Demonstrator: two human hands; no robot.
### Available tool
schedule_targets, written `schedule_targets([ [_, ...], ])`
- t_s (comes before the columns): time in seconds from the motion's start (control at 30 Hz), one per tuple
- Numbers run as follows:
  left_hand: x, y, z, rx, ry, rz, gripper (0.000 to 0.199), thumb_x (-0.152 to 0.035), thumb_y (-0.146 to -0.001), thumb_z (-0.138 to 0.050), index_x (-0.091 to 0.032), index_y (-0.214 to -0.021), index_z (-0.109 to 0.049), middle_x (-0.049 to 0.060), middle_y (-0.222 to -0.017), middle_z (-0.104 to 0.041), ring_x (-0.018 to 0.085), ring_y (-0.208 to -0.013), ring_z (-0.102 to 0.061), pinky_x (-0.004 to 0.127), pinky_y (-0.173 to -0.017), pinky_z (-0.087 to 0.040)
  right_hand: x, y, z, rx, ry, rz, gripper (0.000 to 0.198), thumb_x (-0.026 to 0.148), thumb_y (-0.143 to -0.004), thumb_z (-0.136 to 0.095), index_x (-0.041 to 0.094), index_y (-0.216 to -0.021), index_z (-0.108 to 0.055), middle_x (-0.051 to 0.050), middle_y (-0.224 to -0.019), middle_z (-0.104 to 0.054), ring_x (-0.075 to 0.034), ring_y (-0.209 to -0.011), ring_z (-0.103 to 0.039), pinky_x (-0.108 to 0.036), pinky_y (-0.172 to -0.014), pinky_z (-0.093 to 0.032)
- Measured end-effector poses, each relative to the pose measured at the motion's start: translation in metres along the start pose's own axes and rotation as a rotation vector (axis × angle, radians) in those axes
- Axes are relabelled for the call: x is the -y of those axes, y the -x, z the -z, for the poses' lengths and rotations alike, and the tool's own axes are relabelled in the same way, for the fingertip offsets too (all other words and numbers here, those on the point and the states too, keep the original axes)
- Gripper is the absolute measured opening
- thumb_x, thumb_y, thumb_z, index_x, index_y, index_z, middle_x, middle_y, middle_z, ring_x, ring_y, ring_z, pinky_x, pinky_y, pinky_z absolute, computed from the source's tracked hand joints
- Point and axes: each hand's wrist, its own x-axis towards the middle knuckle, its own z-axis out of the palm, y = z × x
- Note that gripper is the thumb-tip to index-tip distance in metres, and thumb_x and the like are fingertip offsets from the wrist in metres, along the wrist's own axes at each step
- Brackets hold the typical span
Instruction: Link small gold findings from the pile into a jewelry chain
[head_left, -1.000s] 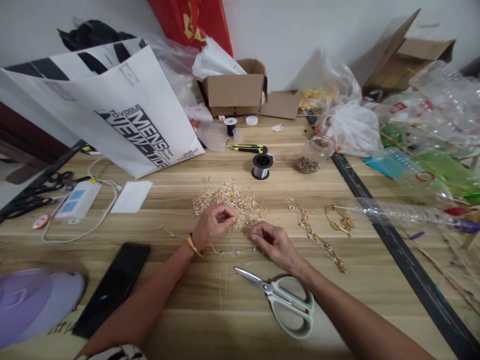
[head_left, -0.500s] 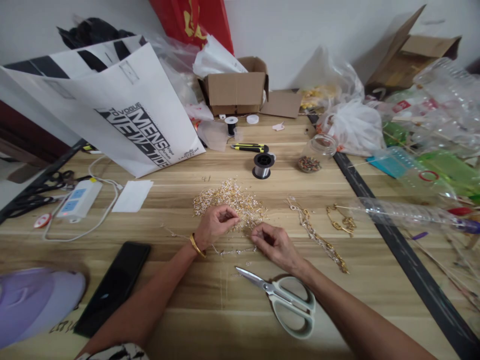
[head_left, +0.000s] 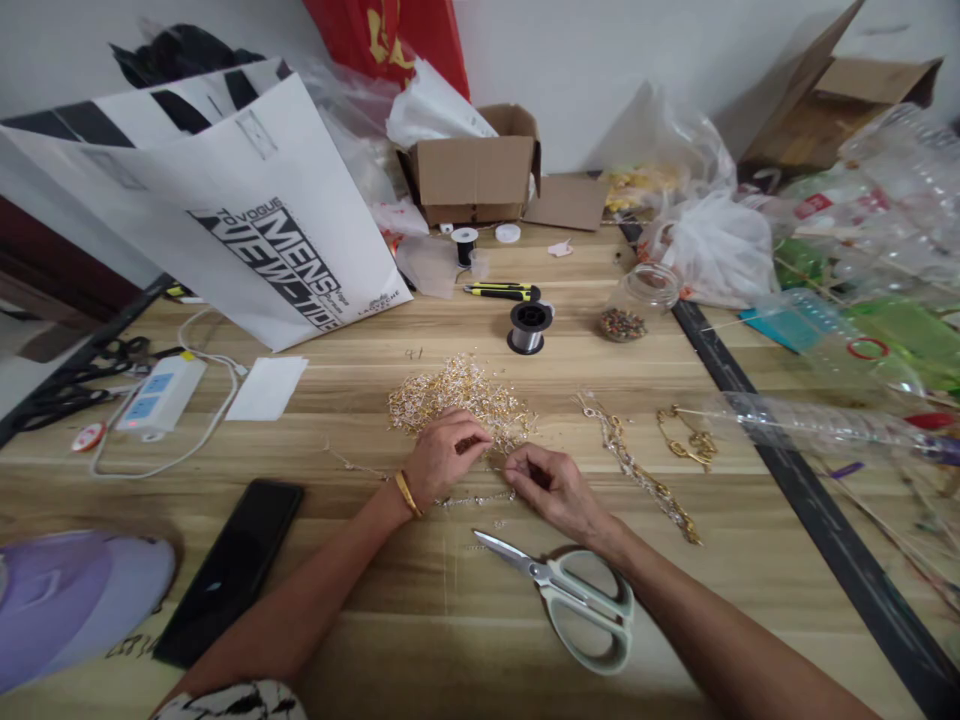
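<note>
2 hands (head_left: 444, 457); 1 heap of small gold-and-clear pieces (head_left: 450, 388) just past the fingers (head_left: 534, 457); farther past them, 2 spools (head_left: 527, 342), 1 cutter (head_left: 502, 291), 1 jar (head_left: 636, 305); to their left, 1 phone (head_left: 232, 570); on their near side, 1 pair of pale-handled scissors (head_left: 539, 572).

The left forearm (head_left: 315, 600) and right forearm (head_left: 712, 605) angle inward from the lower corners. The left hand (head_left: 448, 458) curls palm-inward, thumb and fingers drawn close together; the right hand (head_left: 553, 487) mirrors it slightly nearer the body, fingertips just beside the left's.
</note>
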Motion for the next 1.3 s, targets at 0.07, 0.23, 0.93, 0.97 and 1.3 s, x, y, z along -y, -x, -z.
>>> schedule_targets([
  [0.07,0.0014,0.0009,-0.0008,0.007,-0.025,-0.009,0.008,-0.017,-0.079,-0.062,-0.016,-0.072,-0.065,0.004,-0.075,-0.066,0.015,-0.076,-0.056,0.029,-0.075,-0.043,-0.0002,0.0002,-0.0001,0.004,0.002,-0.003,0.018,0.031,-0.086,-0.052,0.016,-0.076,-0.055,0.003,-0.059,-0.044,-0.01,-0.054,-0.038,-0.021,-0.05,-0.03],
  [0.23,0.0022,0.0014,0.0002,0.011,-0.063,-0.021,0.008,-0.016,-0.08,-0.062,-0.016,-0.072,-0.064,0.003,-0.073,-0.064,0.015,-0.075,-0.055,0.028,-0.074,-0.043,-0.0004,0.0004,-0.0001,0.01,0.007,-0.002,0.017,0.029,-0.086,-0.052,0.016,-0.076,-0.054,0.003,-0.06,-0.044,-0.01,-0.055,-0.039,-0.021,-0.051,-0.03],
  [0.93,0.0046,0.0014,0.0011,0.031,-0.114,-0.057,0.008,-0.014,-0.08,-0.06,-0.015,-0.072,-0.063,0.003,-0.072,-0.062,0.015,-0.075,-0.054,0.028,-0.074,-0.043,0.0005,0.0008,0.0004,0.012,0.003,0.009,0.014,0.025,-0.086,-0.053,0.015,-0.076,-0.055,0.003,-0.059,-0.043,-0.009,-0.054,-0.038,-0.02,-0.05,-0.03],
  [0.97,0.0046,0.0016,0.0016,0.041,-0.13,-0.057,0.009,-0.015,-0.081,-0.06,-0.015,-0.072,-0.063,0.003,-0.073,-0.062,0.015,-0.075,-0.054,0.028,-0.074,-0.043,0.0005,0.0008,0.0005,0.01,0.002,0.009,0.014,0.025,-0.086,-0.052,0.015,-0.076,-0.055,0.003,-0.059,-0.043,-0.009,-0.054,-0.038,-0.02,-0.05,-0.03],
  [1.3,-0.0009,0.0035,0.0056,0.18,-0.349,-0.087,0.014,-0.018,-0.085,-0.053,-0.015,-0.076,-0.063,0.004,-0.08,-0.059,0.017,-0.085,-0.049,0.029,-0.078,-0.042,-0.0001,0.0005,-0.0006,0.002,0.007,0.008,0.015,0.025,-0.086,-0.053,0.016,-0.075,-0.055,0.003,-0.059,-0.044,-0.009,-0.054,-0.039,-0.021,-0.05,-0.03],
])
